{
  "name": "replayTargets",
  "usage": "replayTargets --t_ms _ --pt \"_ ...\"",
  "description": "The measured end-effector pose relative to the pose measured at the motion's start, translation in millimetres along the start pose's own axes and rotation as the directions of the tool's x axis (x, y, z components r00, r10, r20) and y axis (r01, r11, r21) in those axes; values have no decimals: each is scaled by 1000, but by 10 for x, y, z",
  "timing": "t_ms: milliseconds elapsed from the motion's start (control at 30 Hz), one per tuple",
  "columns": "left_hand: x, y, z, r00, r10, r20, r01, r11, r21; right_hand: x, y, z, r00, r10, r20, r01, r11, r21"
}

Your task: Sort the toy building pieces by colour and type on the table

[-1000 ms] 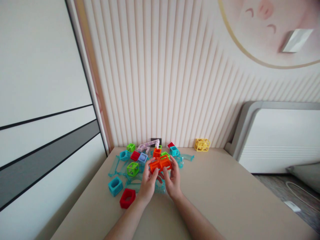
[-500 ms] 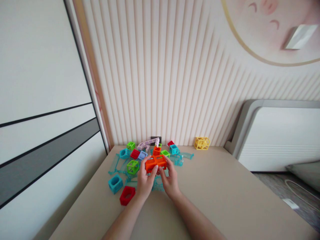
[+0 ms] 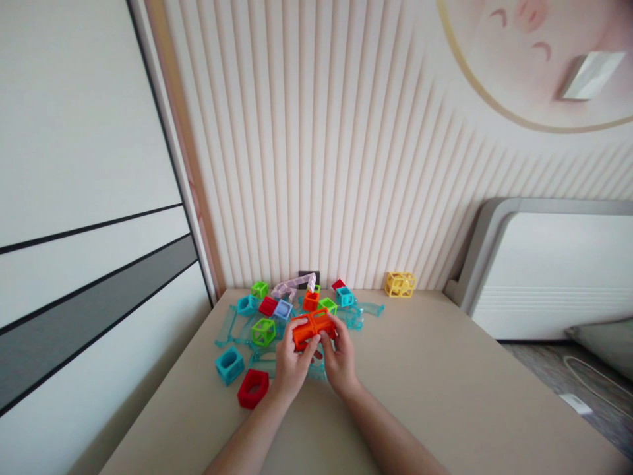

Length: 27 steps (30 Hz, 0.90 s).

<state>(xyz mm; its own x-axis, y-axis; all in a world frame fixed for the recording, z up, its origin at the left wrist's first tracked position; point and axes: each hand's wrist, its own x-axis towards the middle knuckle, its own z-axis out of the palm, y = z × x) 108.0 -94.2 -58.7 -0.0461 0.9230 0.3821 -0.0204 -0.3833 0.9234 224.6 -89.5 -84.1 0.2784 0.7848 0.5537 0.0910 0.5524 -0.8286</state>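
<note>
Two orange cube frames (image 3: 313,328) sit pinched between my left hand (image 3: 291,364) and right hand (image 3: 339,359), fingers closed on them; pressing squarely should seat them, though the seam's unclear.

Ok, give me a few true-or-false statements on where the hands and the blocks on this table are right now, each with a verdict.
1. The left hand and the right hand both grip the orange blocks. True.
2. The yellow cube lies in the middle of the block pile. False: it stands apart, to the right of the pile, close to the ribbed wall.
3. The red block lies on the table, to the left of the left hand. True.
4. The right hand rests flat and empty on the table. False: it is closed on the orange blocks, raised above the pile.
5. The teal block sits on top of the red block. False: it lies beside it on the table, farther left.
</note>
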Motion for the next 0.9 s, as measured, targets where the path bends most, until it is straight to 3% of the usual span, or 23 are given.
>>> replayTargets --t_ms 133,333,367,433,500,567,767,900 --pt "-15 22 24 1000 -22 -19 22 1000 -14 18 -14 11 1000 -16 7 16 996 -92" --pt "-9 16 96 974 -56 -221 56 998 -6 321 -42 -29 978 -69 -196 -9 928 -372" --pt "-5 15 98 967 -55 -248 54 998 -14 421 -61 -39 986 -89 -140 14 884 -468" --pt "0 18 89 956 -47 -288 42 999 -22 636 -115 -42 994 -50 93 99 734 -672" --pt "4 26 72 949 -41 -313 38 999 -15 841 -171 -3 935 91 344 245 537 -807" --pt "7 34 59 946 -46 -320 45 999 -10 1003 -195 78 860 206 467 359 405 -841" --pt "8 -2 71 948 -70 -312 63 997 -31 1212 -24 345 807 304 507 422 304 -854" --pt "-9 -49 87 956 -69 -286 63 998 -31 1247 58 358 790 326 520 438 296 -849"
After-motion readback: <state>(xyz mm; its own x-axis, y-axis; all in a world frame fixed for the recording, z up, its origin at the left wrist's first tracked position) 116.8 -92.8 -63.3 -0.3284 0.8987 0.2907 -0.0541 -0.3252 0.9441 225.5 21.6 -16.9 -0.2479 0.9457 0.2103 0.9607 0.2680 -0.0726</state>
